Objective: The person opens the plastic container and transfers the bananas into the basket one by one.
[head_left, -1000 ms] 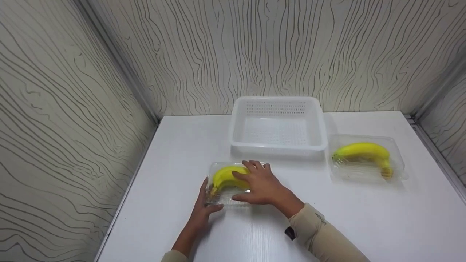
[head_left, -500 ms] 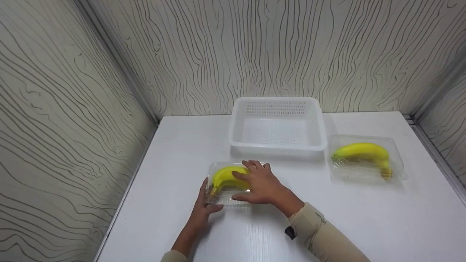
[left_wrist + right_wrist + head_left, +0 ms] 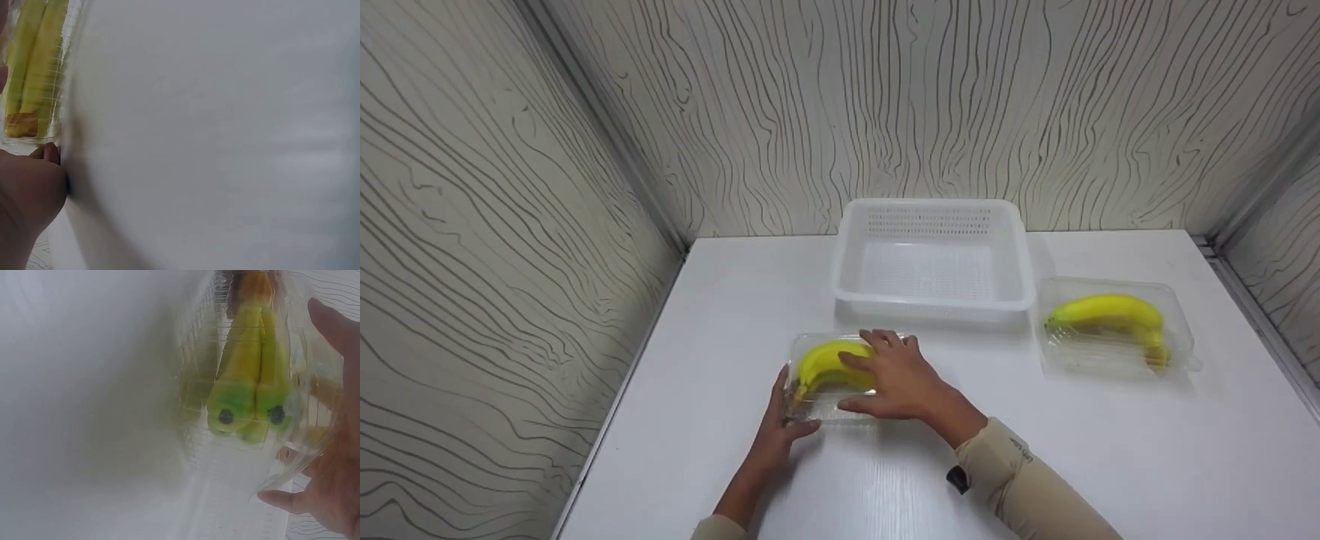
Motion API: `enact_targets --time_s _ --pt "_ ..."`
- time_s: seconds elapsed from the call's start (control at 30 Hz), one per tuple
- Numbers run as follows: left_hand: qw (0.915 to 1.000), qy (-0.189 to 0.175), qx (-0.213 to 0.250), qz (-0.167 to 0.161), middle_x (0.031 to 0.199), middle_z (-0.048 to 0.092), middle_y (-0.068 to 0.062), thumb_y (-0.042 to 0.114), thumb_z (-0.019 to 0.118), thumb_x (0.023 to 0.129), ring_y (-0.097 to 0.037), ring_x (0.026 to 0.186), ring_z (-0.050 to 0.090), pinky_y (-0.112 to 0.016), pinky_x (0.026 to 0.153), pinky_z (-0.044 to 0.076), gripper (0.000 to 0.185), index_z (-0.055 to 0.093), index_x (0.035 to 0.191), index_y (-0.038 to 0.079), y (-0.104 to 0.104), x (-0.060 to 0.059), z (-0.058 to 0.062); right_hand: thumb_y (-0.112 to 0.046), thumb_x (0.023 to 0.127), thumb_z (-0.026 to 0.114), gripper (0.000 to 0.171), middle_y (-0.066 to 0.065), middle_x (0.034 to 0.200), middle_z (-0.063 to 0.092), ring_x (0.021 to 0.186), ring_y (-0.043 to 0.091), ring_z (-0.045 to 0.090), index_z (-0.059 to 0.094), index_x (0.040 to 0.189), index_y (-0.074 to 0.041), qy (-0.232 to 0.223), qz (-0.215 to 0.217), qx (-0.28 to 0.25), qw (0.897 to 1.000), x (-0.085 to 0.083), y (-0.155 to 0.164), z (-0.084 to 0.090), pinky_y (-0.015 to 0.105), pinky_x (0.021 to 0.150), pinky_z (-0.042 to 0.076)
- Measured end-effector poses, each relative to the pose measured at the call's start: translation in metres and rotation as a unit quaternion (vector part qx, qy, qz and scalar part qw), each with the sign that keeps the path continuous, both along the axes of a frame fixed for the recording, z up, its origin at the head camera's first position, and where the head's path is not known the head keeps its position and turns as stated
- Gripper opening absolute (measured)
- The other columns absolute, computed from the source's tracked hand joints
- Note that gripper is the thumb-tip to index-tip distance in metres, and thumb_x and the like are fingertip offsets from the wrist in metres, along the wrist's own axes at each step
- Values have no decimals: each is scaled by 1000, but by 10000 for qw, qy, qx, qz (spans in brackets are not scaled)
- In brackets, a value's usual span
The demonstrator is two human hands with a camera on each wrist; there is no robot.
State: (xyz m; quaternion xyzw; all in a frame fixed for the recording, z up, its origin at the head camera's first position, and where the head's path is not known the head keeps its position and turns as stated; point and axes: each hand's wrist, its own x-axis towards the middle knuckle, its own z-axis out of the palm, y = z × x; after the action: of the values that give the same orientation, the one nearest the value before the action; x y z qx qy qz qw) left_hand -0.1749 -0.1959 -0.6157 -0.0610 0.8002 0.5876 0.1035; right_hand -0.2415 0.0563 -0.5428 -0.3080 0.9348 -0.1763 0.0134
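Note:
A clear plastic clamshell box (image 3: 826, 409) holding a bunch of yellow bananas (image 3: 819, 363) lies on the white table in front of the person. At its left end, the left hand (image 3: 772, 433) holds the near corner, fingers along the side and thumb at the front. Over the right end, the right hand (image 3: 904, 382) grips the lid, thumb toward the front and fingers spread to the far edge. Green banana tips with black ends (image 3: 242, 402) show through the plastic in the right wrist view. The left wrist view shows the brown stem end (image 3: 21, 124) beside the left hand (image 3: 28, 188).
Behind the box stands a white perforated plastic basket (image 3: 934, 303), with nothing seen inside. To its right, a second clear clamshell box (image 3: 1084, 361) with bananas (image 3: 1110, 306) lies on the table. Wood-grain panels (image 3: 930, 112) enclose the table (image 3: 720, 315) at the back and sides.

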Motion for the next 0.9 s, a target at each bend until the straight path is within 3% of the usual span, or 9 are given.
enact_targets --time_s 0.17,0.4,0.63,0.9 --pt "10000 2 43 -54 183 6 -9 33 76 90 -46 168 4 -78 129 8 107 7 172 38 -1 -1 -1 -80 88 62 77 18 164 50 148 41 48 62 151 -35 -54 53 -39 10000 -2 1 1 68 107 43" --pt "9988 -119 472 -55 183 7 -11 28 71 95 -42 169 7 -71 133 7 103 4 174 26 -3 1 -1 -72 91 67 65 14 161 54 148 39 50 68 144 -34 -400 -192 -538 9976 -10 7 6 65 104 43" --pt "9981 28 584 -206 183 11 -8 24 71 96 -40 169 9 -71 133 6 101 6 173 30 -4 2 0 -77 89 66 73 14 166 49 152 40 45 65 148 -35 -611 -182 -445 9970 -8 6 10 65 109 41" --pt "9995 137 293 -64 183 7 -7 24 73 90 -42 170 3 -75 131 5 105 8 173 37 -2 -1 -2 -79 82 71 84 15 171 42 157 39 41 59 153 -37 -319 38 -176 9993 -6 7 1 66 112 40"
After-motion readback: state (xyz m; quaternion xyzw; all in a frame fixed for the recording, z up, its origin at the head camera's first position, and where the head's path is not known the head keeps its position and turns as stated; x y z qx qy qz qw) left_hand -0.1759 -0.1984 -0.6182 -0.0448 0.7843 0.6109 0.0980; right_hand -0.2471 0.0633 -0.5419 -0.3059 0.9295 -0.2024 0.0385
